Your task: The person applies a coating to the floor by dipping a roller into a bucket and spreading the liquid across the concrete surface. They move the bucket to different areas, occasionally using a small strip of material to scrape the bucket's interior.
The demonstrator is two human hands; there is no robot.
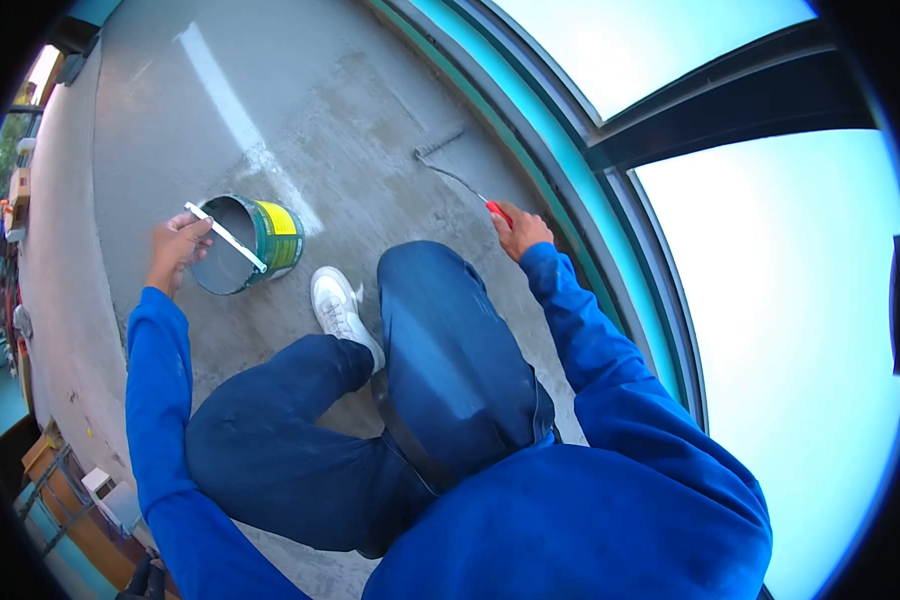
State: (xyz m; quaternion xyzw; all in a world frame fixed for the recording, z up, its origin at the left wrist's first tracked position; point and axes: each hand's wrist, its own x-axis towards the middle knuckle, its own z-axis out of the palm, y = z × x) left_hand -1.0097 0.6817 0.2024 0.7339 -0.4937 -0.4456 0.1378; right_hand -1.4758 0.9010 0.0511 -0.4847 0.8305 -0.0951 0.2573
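My left hand [180, 247] is closed on the white handle [225, 236] that crosses the mouth of a dark green bucket [282, 250] with a yellow label. Grey liquid shows inside the bucket. Off to the right, my right hand [521, 231] grips the red handle of a paint roller [454, 178]. Its thin bent metal rod runs forward to a grey roller head, which lies on the floor near the window frame. My fingers hide part of both handles.
Grey floor [300, 120] stretches ahead, with darker patches and a bright streak. A teal-edged window frame [570, 150] runs along the right. My white shoe [336, 303] stands near the bucket. Boxes [70, 490] and assorted items line the far left.
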